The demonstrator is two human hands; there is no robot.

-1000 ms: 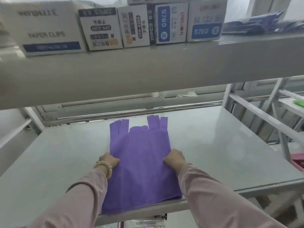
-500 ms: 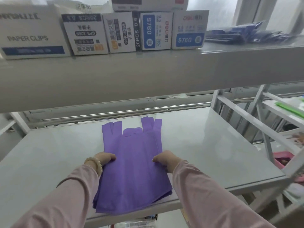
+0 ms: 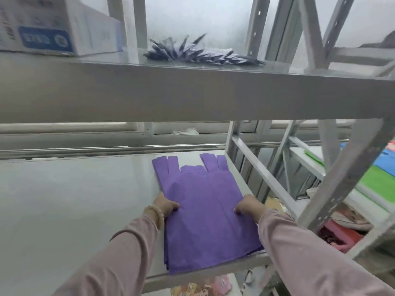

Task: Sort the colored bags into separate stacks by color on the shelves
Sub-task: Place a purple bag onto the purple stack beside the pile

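Note:
A flat stack of purple bags [image 3: 203, 210] lies on the grey middle shelf [image 3: 74, 199], near its right end, handles pointing away from me. My left hand [image 3: 165, 205] grips the stack's left edge and my right hand [image 3: 249, 207] grips its right edge, fingers curled over the fabric. A fanned pile of dark blue bags [image 3: 198, 53] lies on the upper shelf [image 3: 192, 92]. Green bags [image 3: 378, 184] and a blue bag [image 3: 386, 161] lie on the neighbouring rack at the far right.
A white and blue box [image 3: 53, 28] stands on the upper shelf at left. Grey uprights and diagonal braces [image 3: 263, 174] frame the shelf's right end. A pink bin [image 3: 339, 236] with fabric sits low at right, and colourful items [image 3: 203, 287] lie beneath the shelf.
Both hands slid the purple stack rightward along the shelf to its right end. My view swung right, so most boxes left the frame and the neighbouring rack came in.

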